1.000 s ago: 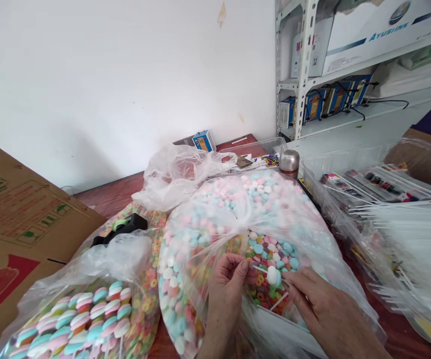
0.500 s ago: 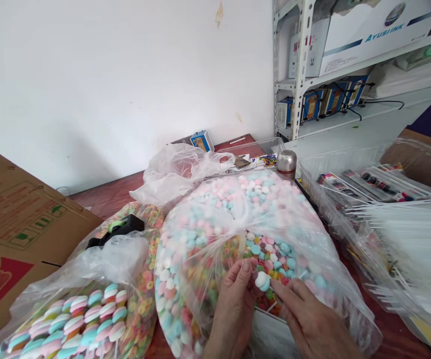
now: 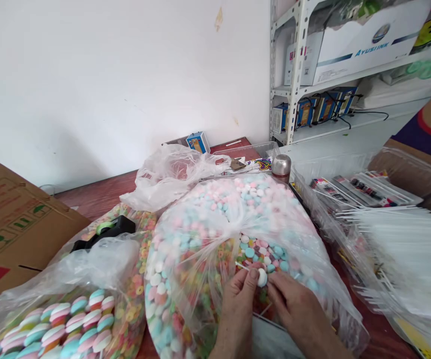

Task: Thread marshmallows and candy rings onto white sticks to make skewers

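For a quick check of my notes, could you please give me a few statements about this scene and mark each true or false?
1. The left hand and right hand are both at a small white candy. True.
2. They are over a large clear plastic bag of pastel candies. True.
3. A bundle of white sticks lies at the left. False: the white sticks lie at the right.
4. The steel flask stands on the shelf. False: the steel flask stands beyond the bag.
5. Twisted striped lollipops lie bagged at lower left. True.

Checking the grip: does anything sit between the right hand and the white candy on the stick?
Nothing visible: the right hand has its fingers right at the candy. The clear bag lies beneath them, not between.
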`<act>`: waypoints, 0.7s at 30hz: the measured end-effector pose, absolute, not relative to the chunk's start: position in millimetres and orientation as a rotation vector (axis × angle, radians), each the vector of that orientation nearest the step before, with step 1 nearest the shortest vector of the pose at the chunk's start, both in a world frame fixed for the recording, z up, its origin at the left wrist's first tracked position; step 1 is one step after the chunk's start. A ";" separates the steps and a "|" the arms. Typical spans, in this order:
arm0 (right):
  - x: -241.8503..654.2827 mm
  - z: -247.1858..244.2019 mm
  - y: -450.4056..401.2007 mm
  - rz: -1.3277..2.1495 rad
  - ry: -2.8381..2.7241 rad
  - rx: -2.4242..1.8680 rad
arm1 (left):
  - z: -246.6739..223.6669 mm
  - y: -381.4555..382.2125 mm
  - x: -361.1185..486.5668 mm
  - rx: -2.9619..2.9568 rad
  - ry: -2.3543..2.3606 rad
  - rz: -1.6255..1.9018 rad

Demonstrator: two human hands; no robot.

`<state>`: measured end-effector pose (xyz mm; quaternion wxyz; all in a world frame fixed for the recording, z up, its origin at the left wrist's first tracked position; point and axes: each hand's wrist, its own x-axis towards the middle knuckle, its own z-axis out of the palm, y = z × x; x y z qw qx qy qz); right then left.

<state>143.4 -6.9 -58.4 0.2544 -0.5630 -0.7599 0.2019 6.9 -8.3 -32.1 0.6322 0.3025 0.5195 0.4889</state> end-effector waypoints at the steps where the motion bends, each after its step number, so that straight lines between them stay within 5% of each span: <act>1: 148.0 -55.1 2.4 0.495 -2.086 -1.618 | -32.0 -3.2 4.2 0.816 1.249 1.113; 7: 170.8 -53.4 45.0 0.342 -2.166 -1.892 | -27.0 35.4 -1.3 2.043 1.814 0.743; 12: 165.7 -60.7 44.5 0.378 -2.192 -1.925 | -30.8 46.5 3.0 2.318 2.026 0.402; 21: 146.7 -58.5 40.2 0.786 -2.118 -1.733 | -20.3 20.0 -21.5 1.696 1.769 1.107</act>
